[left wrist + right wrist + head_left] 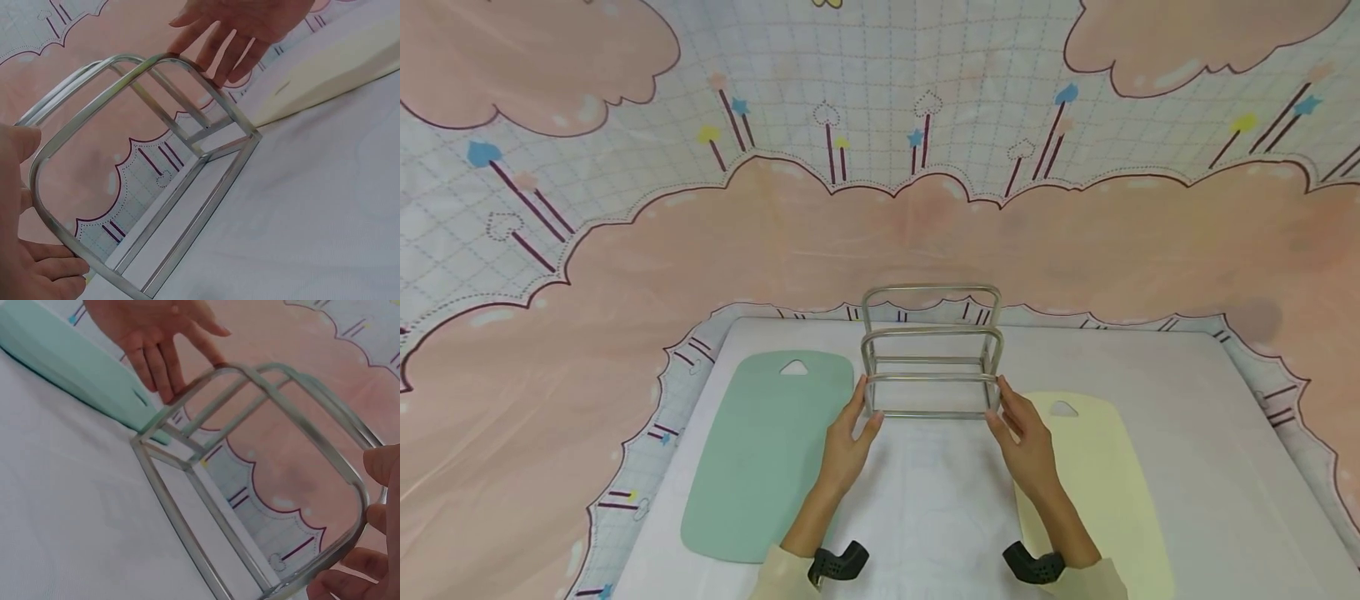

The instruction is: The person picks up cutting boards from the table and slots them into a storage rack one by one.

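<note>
A silvery metal rack [932,377] with upright hoops stands at the middle of the white table, between both hands. My left hand [847,446] touches its left side. At its right side, my right hand [1026,437] touches the frame. Fairly straight fingers of the right hand [247,31] lie along the outside of a hoop in the left wrist view, the thumb apart from it. The right wrist view has the left hand [156,337] likewise, fingers extended against the rack [300,419]. Nothing stands between the hoops.
A green cutting board [767,458] lies flat left of the rack, partly under the left forearm. On the right lies a pale yellow cutting board [1105,475], partly covered by the right arm. Behind the white table [1187,400] hangs a patterned pink cloth [925,242].
</note>
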The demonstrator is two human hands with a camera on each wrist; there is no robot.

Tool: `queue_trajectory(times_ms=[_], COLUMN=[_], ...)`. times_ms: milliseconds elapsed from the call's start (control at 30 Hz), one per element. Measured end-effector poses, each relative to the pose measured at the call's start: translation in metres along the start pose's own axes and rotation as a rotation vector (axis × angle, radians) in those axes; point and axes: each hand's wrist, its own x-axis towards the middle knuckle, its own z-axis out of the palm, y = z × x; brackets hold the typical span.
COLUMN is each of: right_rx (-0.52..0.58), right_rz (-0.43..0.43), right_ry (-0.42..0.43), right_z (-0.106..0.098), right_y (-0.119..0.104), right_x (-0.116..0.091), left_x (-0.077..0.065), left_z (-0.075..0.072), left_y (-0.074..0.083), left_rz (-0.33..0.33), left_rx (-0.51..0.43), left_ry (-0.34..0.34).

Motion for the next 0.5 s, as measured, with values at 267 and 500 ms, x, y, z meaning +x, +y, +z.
queue_trajectory(times_ms=[267,500], right_rx=[-0.006,-0.005], right_rz=[-0.038,-0.032], right_ry=[0.028,0.053], right_z=[0.0031,0.0025], right_y=[-0.0085,-0.0104], right_x=[-0.0060,-0.0104], left_x=[-0.0030,-0.0090], left_z=[-0.0026,-0.0018], left_y=[-0.0043,-0.0019], left_rz=[0.001,0.033], left_rx=[0.038,0.025], left_ry=[0.036,0.048])
